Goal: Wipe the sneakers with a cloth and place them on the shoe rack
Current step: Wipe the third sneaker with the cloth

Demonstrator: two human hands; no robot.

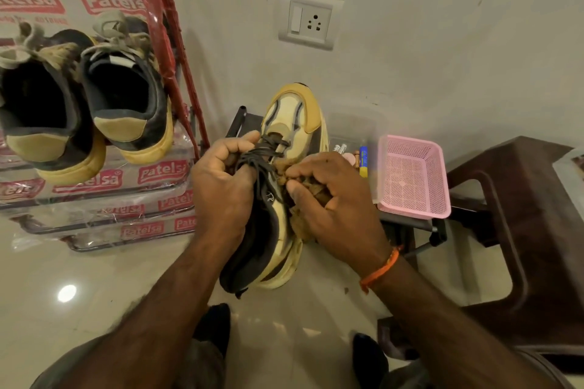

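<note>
Left hand (221, 174) grips the sneaker (284, 174) by its laces, right hand (328, 196) bunches the cloth (303, 186) — hard rubbing could twist the shoe loose.

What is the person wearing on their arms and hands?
Not much! Both forearms are bare, with no sleeves showing and no gloves on the left hand or the right hand. The only thing worn is an orange thread band tied around the right wrist, with a small knot hanging from it. No rings or watch can be seen.
</note>
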